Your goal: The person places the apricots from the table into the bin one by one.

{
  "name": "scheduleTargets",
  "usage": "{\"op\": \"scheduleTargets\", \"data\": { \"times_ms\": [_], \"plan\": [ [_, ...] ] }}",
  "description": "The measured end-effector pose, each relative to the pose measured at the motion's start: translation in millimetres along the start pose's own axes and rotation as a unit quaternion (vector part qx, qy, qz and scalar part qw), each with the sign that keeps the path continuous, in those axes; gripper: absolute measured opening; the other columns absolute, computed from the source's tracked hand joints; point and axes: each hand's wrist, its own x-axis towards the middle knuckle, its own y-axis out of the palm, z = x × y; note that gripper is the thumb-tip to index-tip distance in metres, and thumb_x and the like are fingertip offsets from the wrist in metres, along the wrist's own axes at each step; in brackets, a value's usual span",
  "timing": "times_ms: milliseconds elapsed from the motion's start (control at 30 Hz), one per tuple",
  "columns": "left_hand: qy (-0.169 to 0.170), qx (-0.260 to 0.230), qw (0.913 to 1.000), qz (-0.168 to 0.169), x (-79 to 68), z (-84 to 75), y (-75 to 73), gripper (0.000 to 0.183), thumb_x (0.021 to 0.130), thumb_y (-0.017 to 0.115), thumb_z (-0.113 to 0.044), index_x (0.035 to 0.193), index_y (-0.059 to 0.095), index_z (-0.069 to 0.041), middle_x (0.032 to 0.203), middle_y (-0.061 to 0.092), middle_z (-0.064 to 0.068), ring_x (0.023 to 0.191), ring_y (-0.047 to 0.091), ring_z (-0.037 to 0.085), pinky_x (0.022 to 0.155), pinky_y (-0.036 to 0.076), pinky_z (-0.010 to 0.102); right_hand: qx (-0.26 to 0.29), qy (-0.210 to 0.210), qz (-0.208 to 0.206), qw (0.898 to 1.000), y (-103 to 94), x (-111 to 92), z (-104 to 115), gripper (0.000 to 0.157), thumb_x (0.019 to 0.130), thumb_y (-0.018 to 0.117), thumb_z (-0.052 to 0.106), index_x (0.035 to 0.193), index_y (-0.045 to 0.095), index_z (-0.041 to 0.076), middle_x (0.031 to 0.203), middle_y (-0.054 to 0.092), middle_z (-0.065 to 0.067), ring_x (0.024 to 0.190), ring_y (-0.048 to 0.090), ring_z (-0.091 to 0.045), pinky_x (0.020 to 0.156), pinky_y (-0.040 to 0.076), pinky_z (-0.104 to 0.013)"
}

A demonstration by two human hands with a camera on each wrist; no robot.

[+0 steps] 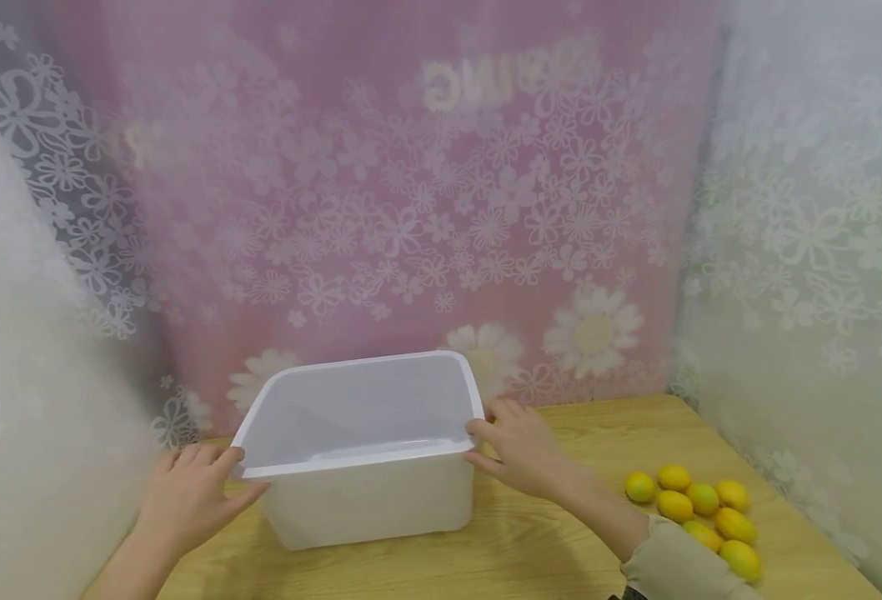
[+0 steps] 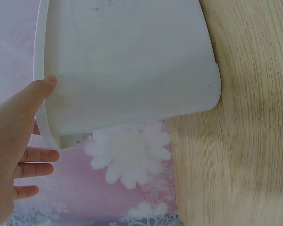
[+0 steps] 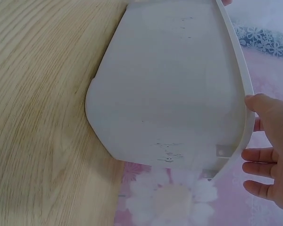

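Note:
A white plastic bin point(image 1: 369, 500) with a broad rim stands on the wooden table, its mouth tipped toward the head camera. My left hand point(image 1: 186, 492) pinches the rim at the near left corner. In the left wrist view, that hand's thumb presses the outer wall just under the rim while the other fingers point(image 2: 40, 155) spread out beyond it. On the opposite side my right hand point(image 1: 519, 446) grips the rim near the right corner, thumb below and fingers along the edge. Dark scuffs mark the bin's wall point(image 3: 170, 84) in the right wrist view.
Several yellow-green lemons point(image 1: 675, 506) lie grouped on the right of the table point(image 1: 561, 542), beyond my right forearm. A pink flowered curtain point(image 1: 411, 208) hangs behind the table. Pale flowered curtains close in on the left point(image 1: 28, 375) and right point(image 1: 809, 292).

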Motion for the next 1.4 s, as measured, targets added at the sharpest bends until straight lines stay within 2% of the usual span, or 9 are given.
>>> {"op": "scheduleTargets", "data": {
  "times_ms": [133, 367, 500, 600, 733, 867, 1067, 1300, 1400],
  "plan": [
    [0.006, 0.002, 0.9999, -0.009, 1.1, -10.5, 0.9, 0.041, 0.067, 0.074, -0.049, 0.083, 0.061, -0.014, 0.087, 0.063, 0.006, 0.088, 0.058, 0.031, 0.076, 0.041, 0.051, -0.005, -0.004, -0.006, 1.000, -3.7, -8.3, -6.2, 0.027, 0.081, 0.070, 0.037, 0.097, 0.064, 0.017, 0.088, 0.050, 0.001, 0.084, 0.049, -0.017, 0.068, 0.040, -0.030],
    [0.003, 0.004, 0.9997, 0.022, 4.5, -32.8, 0.3, 0.041, 0.070, 0.072, -0.053, 0.083, 0.060, -0.016, 0.086, 0.062, 0.005, 0.088, 0.058, 0.031, 0.079, 0.041, 0.050, -0.010, 0.008, 0.002, 1.000, -16.1, -27.7, -16.3, 0.027, 0.078, 0.072, 0.038, 0.096, 0.064, 0.018, 0.090, 0.053, 0.001, 0.087, 0.051, -0.019, 0.076, 0.043, -0.039],
    [0.009, 0.003, 0.9998, 0.020, 7.1, -45.2, -0.9, 0.041, 0.071, 0.072, -0.054, 0.081, 0.059, -0.016, 0.085, 0.061, 0.005, 0.086, 0.058, 0.030, 0.078, 0.042, 0.049, -0.013, 0.018, 0.001, 1.000, -22.8, -37.7, -22.2, 0.027, 0.078, 0.073, 0.037, 0.096, 0.064, 0.019, 0.094, 0.054, 0.000, 0.091, 0.052, -0.020, 0.078, 0.045, -0.041],
    [0.014, 0.007, 0.9999, 0.003, 8.3, -53.8, -0.9, 0.042, 0.070, 0.072, -0.054, 0.079, 0.056, -0.016, 0.084, 0.061, 0.005, 0.085, 0.059, 0.031, 0.078, 0.043, 0.048, -0.012, 0.024, 0.008, 1.000, -29.3, -43.4, -25.9, 0.027, 0.078, 0.073, 0.037, 0.097, 0.065, 0.020, 0.097, 0.055, -0.001, 0.094, 0.053, -0.021, 0.078, 0.045, -0.042],
    [0.027, 0.008, 0.9989, -0.037, 10.2, -65.1, 2.7, 0.045, 0.068, 0.071, -0.056, 0.076, 0.054, -0.015, 0.079, 0.059, 0.006, 0.082, 0.059, 0.032, 0.075, 0.044, 0.048, -0.011, 0.027, 0.007, 1.000, -37.4, -50.6, -31.4, 0.027, 0.077, 0.075, 0.034, 0.098, 0.065, 0.020, 0.099, 0.057, -0.003, 0.095, 0.055, -0.024, 0.075, 0.046, -0.042],
    [0.042, 0.006, 0.9968, -0.068, 12.9, -74.9, 4.6, 0.047, 0.066, 0.071, -0.057, 0.071, 0.051, -0.015, 0.074, 0.057, 0.005, 0.079, 0.059, 0.031, 0.072, 0.045, 0.046, -0.022, 0.029, -0.006, 0.999, -41.4, -58.0, -38.8, 0.027, 0.075, 0.076, 0.035, 0.095, 0.065, 0.021, 0.095, 0.057, 0.000, 0.088, 0.056, -0.022, 0.069, 0.046, -0.037],
    [0.048, 0.013, 0.9962, -0.072, 15.0, -88.9, 0.5, 0.049, 0.066, 0.073, -0.057, 0.073, 0.054, -0.013, 0.073, 0.058, 0.006, 0.076, 0.060, 0.030, 0.071, 0.048, 0.047, -0.040, 0.019, -0.029, 0.999, -47.4, -68.5, -46.3, 0.026, 0.074, 0.077, 0.038, 0.090, 0.063, 0.023, 0.087, 0.053, 0.006, 0.075, 0.051, -0.015, 0.063, 0.042, -0.031],
    [0.056, 0.024, 0.9954, -0.074, 12.5, -99.7, -3.5, 0.050, 0.066, 0.072, -0.059, 0.076, 0.056, -0.013, 0.073, 0.058, 0.007, 0.075, 0.059, 0.029, 0.072, 0.048, 0.048, -0.036, 0.001, -0.034, 0.999, -56.6, -79.2, -49.8, 0.025, 0.073, 0.077, 0.039, 0.088, 0.063, 0.025, 0.087, 0.049, 0.010, 0.075, 0.046, -0.009, 0.061, 0.039, -0.026],
    [0.067, 0.021, 0.9935, -0.089, 11.0, -102.3, -4.2, 0.050, 0.066, 0.070, -0.059, 0.077, 0.056, -0.013, 0.074, 0.058, 0.007, 0.075, 0.059, 0.029, 0.071, 0.048, 0.048, -0.036, -0.005, -0.032, 0.999, -61.0, -83.5, -51.2, 0.027, 0.071, 0.079, 0.038, 0.089, 0.064, 0.026, 0.088, 0.048, 0.011, 0.076, 0.045, -0.008, 0.061, 0.041, -0.026]
  ]
}}
